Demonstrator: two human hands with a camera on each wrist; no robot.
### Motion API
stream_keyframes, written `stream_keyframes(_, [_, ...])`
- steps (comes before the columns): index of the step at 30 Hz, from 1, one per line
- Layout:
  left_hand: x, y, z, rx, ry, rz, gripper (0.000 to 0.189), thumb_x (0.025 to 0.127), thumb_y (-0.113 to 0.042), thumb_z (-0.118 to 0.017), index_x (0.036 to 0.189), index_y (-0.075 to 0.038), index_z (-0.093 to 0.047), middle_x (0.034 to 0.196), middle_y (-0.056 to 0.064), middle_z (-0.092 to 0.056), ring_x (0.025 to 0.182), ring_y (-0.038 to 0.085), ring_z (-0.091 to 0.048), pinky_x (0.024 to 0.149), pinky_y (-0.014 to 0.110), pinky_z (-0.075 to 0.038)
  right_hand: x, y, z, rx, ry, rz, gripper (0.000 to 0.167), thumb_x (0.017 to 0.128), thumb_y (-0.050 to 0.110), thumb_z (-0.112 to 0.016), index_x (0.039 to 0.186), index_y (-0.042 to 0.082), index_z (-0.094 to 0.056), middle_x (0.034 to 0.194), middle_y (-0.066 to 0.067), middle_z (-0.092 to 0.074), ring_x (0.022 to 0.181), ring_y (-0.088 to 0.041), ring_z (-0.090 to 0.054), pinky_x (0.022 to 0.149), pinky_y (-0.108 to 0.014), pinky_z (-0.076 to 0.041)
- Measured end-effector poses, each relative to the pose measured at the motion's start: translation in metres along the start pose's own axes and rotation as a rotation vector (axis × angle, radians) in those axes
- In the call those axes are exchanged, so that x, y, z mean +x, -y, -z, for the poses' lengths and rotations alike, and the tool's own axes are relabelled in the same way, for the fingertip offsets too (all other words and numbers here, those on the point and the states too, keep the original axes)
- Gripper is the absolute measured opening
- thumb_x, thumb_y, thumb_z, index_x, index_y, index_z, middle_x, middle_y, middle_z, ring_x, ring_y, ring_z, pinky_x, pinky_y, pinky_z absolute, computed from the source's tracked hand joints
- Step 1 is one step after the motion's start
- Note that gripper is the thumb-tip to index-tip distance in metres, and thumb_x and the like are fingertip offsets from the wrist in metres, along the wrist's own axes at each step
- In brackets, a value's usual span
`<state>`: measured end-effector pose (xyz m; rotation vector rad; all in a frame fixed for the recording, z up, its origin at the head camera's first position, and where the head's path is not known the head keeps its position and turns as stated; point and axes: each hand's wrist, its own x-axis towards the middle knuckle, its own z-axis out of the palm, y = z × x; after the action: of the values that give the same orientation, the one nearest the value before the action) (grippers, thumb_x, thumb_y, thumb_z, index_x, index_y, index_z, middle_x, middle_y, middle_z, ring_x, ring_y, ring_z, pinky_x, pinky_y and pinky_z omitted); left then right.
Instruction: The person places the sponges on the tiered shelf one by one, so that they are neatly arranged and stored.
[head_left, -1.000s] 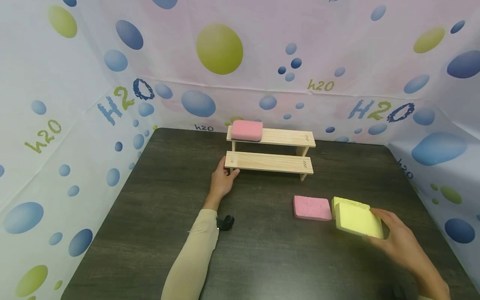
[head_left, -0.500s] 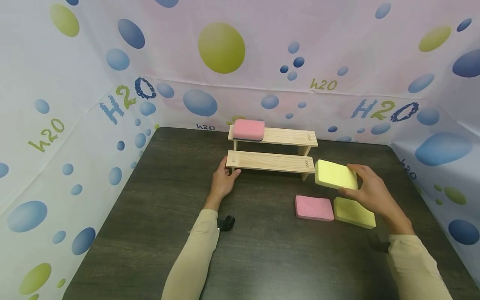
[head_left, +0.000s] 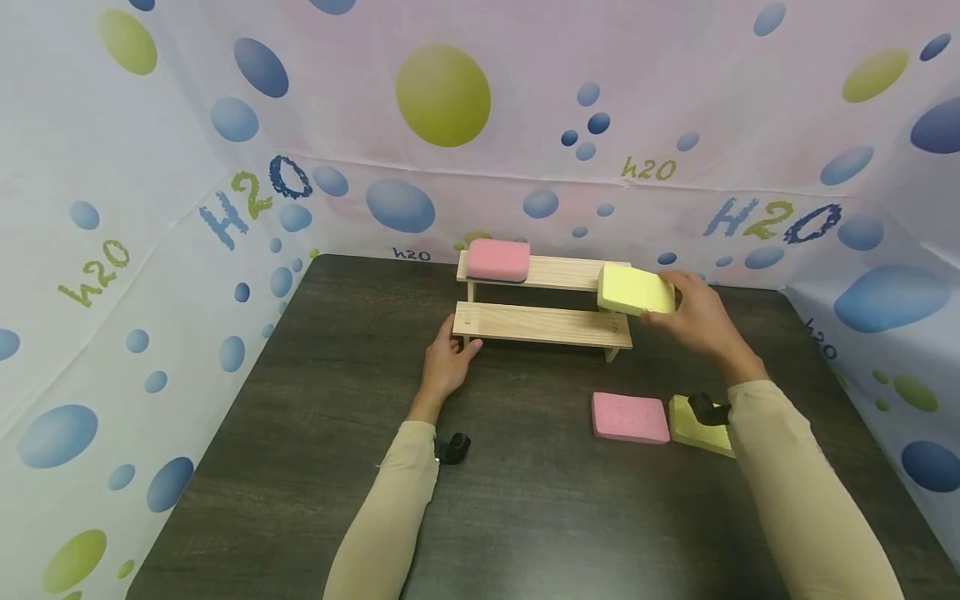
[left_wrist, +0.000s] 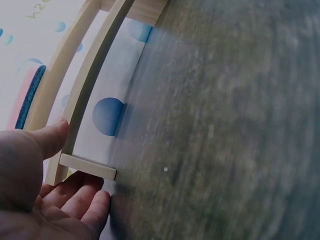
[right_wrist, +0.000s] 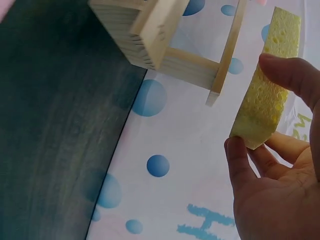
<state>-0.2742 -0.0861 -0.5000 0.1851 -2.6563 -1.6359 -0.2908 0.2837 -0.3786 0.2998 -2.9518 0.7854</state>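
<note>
My right hand pinches a yellow sponge between thumb and fingers. In the head view it overlaps the right end of the two-tier wooden shelf; in the right wrist view a gap shows between the sponge and the upper board. At the shelf's left end, my left hand grips the lower tier, thumb on the front edge and fingers around the side leg. A pink sponge with a dark underside sits on the upper tier's left end.
On the dark table, a pink sponge lies in front of the shelf. Beside it is another yellow sponge, partly covered by the right sleeve and a black wrist camera. A bubble-patterned sheet hangs behind.
My right hand has lifted the yellow sponge from beside the other yellow one and carried it up and left to the upper tier's right end. My left hand keeps its grip on the shelf.
</note>
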Motion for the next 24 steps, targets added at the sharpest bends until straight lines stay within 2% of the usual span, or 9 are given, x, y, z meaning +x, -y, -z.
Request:
stream_keyframes(6, [0.0,-0.001,0.002,0.014,-0.004,-0.004,0.074,0.094,-0.033,-0.063,0.154,-0.014,-0.025,0.147,0.019,-0.046,0.129,0.034,-0.053,0.104,0.046,-0.047,0.028,0.009,0.001,0.011,0.038,0.0,0.076,0.083,0.018,-0.075,0.144,-0.008,-0.037,0.134,-0.032,-0.042,0.113,-0.044,-0.046,0.088,-0.058,-0.043])
stream_keyframes(11, [-0.001,-0.002,0.003,0.016,-0.005,-0.008,0.074,0.094,-0.033,-0.063,0.154,-0.013,-0.025,0.147,0.02,-0.046,0.129,0.035,-0.053,0.104,0.046,-0.047,0.046,0.016,-0.002,-0.003,0.067,0.006,0.076,0.084,0.018,-0.074,0.144,-0.01,-0.036,0.142,-0.034,-0.038,0.129,-0.048,-0.038,0.101,-0.061,-0.038])
stream_keyframes(15, [0.0,-0.003,0.004,0.013,-0.006,-0.01,0.074,0.094,-0.034,-0.063,0.154,-0.012,-0.026,0.147,0.02,-0.046,0.129,0.035,-0.053,0.104,0.046,-0.048,0.057,0.022,-0.005,-0.02,0.085,0.001,0.076,0.084,0.02,-0.073,0.144,-0.009,-0.036,0.145,-0.032,-0.038,0.133,-0.048,-0.035,0.105,-0.062,-0.035])
stream_keyframes(24, [0.0,-0.002,0.004,0.0,-0.001,-0.011,0.072,0.095,-0.034,-0.063,0.154,-0.012,-0.028,0.151,0.015,-0.042,0.129,0.035,-0.053,0.104,0.046,-0.048,0.072,0.031,-0.017,-0.003,0.134,0.006,0.074,0.084,0.019,-0.074,0.142,-0.011,-0.038,0.144,-0.033,-0.038,0.131,-0.046,-0.037,0.105,-0.06,-0.036])
